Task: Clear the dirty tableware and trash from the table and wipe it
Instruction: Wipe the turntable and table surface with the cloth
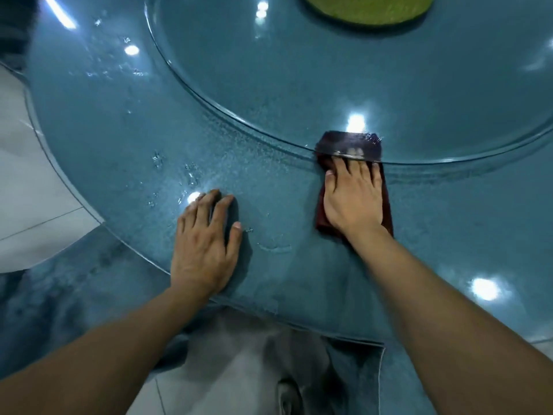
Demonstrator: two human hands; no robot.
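A round blue table (284, 229) fills the view, its surface wet with streaks and droplets. My right hand (354, 196) lies flat with straight fingers on a dark red cloth (323, 218), pressing it to the table. The cloth's far end and my fingertips reach under the rim of a glass turntable (299, 85). My left hand (206, 244) rests flat on the bare table near its front edge, fingers spread, holding nothing.
A green round mat or dish (368, 10) sits on the turntable at the top. Water droplets (191, 178) lie left of centre. Pale floor tiles (27, 190) show to the left. A blue tablecloth hangs below the table edge.
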